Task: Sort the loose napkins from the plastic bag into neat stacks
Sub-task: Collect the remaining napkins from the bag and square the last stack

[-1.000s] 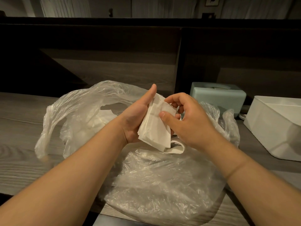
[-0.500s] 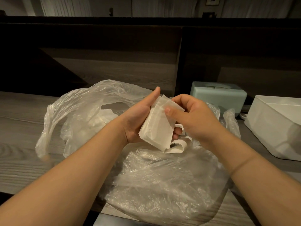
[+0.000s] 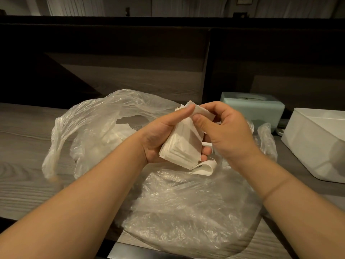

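A grey wood-grain counter runs below dark wall panels. Above the crumpled clear plastic bag, the left hand grips a stack of white folded napkins; the right hand pinches its far edge.

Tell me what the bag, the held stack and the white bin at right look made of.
Bag: thin clear plastic film, glossy, judging by its crinkles and see-through look. Stack in the left hand: soft matte paper napkins, with layered edges. White bin: probably rigid plastic, smooth and matte, with clean straight walls.
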`<state>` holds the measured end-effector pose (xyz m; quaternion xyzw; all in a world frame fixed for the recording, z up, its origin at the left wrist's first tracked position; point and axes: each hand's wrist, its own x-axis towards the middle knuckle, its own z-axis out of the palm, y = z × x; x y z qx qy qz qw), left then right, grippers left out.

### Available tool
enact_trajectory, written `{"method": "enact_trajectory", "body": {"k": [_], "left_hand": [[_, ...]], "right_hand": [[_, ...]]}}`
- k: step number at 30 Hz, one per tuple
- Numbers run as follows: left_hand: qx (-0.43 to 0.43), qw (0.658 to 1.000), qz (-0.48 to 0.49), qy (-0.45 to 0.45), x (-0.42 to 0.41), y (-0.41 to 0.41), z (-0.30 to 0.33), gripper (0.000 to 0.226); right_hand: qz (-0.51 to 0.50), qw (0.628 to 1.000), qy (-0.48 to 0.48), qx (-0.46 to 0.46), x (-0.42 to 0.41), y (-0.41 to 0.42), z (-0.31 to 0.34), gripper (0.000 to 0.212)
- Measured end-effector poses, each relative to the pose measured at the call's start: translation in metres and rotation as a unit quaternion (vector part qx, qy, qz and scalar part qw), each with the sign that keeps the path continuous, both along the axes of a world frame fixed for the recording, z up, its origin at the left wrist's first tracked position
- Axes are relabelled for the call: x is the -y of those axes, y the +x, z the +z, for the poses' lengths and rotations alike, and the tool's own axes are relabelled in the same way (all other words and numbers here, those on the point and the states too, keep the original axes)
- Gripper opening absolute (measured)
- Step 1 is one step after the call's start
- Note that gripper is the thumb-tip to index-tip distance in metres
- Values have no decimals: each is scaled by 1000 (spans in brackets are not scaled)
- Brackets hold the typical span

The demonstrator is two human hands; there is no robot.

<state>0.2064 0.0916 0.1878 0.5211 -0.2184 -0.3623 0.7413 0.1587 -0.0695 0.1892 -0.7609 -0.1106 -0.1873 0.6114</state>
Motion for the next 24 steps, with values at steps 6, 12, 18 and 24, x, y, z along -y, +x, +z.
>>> {"method": "enact_trajectory", "body": {"k": [6, 12, 18, 24], "left_hand": [[-95, 991, 85, -49, 0, 3, 4, 41], [-142, 986, 78, -44, -4, 9, 2, 71], [-94, 994, 26, -44, 1, 6, 0, 38], [-65, 995, 24, -69, 3, 3, 0, 30]], "right_hand": [[-98, 976, -150, 121, 0, 10, -10, 27], [-53, 961, -265, 62, 1, 8, -13, 82], [70, 972, -224, -1, 3, 3, -8, 136], [89, 958, -274, 19, 2, 5, -10, 135]]}}
